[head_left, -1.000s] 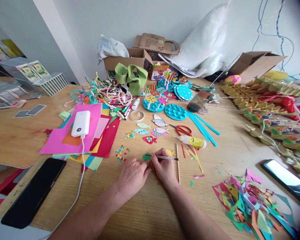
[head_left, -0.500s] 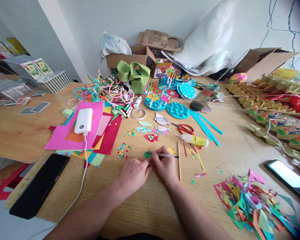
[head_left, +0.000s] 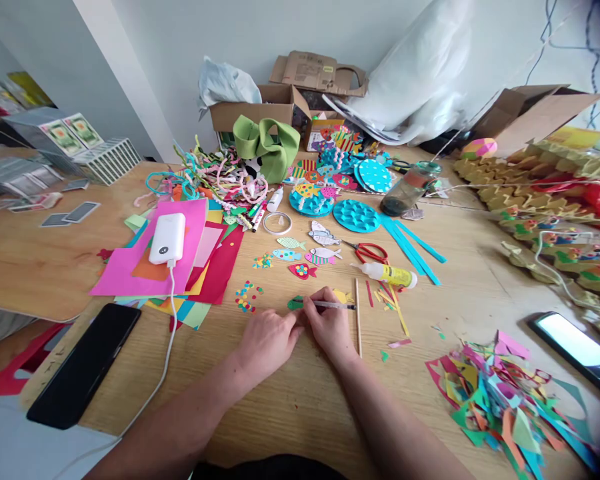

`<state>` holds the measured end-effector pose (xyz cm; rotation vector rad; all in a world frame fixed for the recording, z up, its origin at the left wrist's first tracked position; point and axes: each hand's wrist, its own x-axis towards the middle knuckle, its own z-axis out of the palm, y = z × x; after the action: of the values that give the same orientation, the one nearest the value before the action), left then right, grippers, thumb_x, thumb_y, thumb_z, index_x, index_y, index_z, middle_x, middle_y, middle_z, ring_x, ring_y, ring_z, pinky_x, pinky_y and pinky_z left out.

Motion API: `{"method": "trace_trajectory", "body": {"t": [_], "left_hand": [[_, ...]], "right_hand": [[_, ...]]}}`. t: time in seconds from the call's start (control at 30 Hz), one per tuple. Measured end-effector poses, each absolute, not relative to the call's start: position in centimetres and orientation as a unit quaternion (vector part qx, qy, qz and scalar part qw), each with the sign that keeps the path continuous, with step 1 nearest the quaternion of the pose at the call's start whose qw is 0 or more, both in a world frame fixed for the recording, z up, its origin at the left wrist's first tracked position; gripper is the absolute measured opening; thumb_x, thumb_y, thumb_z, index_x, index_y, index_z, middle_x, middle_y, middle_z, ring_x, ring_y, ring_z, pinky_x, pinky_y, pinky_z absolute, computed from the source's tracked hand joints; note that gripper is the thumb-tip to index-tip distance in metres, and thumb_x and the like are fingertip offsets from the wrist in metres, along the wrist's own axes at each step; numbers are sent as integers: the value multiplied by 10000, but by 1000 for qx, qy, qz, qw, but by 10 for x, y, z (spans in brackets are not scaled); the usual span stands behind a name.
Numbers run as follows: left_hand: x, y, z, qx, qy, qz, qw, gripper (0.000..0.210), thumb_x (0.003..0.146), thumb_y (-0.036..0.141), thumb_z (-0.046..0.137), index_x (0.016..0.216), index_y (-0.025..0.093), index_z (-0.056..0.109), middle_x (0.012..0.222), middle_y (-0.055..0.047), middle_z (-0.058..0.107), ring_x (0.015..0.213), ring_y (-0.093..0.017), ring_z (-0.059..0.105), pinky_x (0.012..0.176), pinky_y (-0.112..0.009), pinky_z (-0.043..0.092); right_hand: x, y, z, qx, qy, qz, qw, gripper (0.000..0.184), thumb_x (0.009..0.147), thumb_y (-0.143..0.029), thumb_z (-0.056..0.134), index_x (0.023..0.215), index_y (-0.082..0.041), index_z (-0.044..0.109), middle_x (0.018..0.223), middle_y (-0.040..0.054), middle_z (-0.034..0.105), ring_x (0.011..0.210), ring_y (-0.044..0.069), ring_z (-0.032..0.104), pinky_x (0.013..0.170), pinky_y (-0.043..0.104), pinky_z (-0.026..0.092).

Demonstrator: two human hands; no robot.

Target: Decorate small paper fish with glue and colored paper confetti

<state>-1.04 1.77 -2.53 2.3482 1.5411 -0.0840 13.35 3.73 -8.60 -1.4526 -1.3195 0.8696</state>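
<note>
My right hand [head_left: 327, 323] is closed around a slim pen [head_left: 333, 305], whose tip points left at a small green paper fish [head_left: 295, 303]. Beside it, my left hand [head_left: 267, 339] has its fingers curled, the fingertips pinning the green fish to the table; they hide part of it. A yellow paper piece [head_left: 342, 295] lies just behind the pen, and a thin wooden stick [head_left: 358, 320] is right of my right hand. Several decorated paper fish lie farther back, among them a red one with dots [head_left: 302, 270] and a blue one [head_left: 287, 255].
Red-handled scissors [head_left: 371, 253] and a glue bottle [head_left: 390, 275] lie right of the fish. Paper dots [head_left: 247, 297] are at left, near coloured sheets with a white power bank [head_left: 168, 238]. Paper scraps [head_left: 505, 393] heap at right. A phone [head_left: 84, 365] lies front left.
The view has shifted slightly. Both hands stay almost in place over the green fish, and the pen in my right hand has tilted a little.
</note>
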Motion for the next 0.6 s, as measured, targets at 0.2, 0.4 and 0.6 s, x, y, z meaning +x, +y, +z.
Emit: {"method": "trace_trajectory", "body": {"t": [0.2,0.4,0.6], "left_hand": [[-11,18,-26,816,556,-32,156,314,978,339,460,1207,225,643,868,-106,712,848,-264,683,745,-356,514],[-10,18,-24,815,555,-34,162,292,971,311,473,1176,218,659,866,-110,713,865,-280,682,748,-368,512],[-10,18,-27,814,560,-22,153,264,967,292,470,1111,224,681,838,-101,708,845,-268,684,731,-353,510]], "right_hand": [[133,38,-85,-590,-547,347,482,225,824,-329,595,654,-228,487,569,-37,504,515,132,451,502,262,350],[132,37,-84,-587,-549,351,479,225,838,-335,588,664,-226,497,568,-27,530,512,134,463,499,259,351],[132,37,-85,-594,-548,340,481,226,818,-336,587,648,-229,484,564,-32,504,518,136,452,506,263,354]]}}
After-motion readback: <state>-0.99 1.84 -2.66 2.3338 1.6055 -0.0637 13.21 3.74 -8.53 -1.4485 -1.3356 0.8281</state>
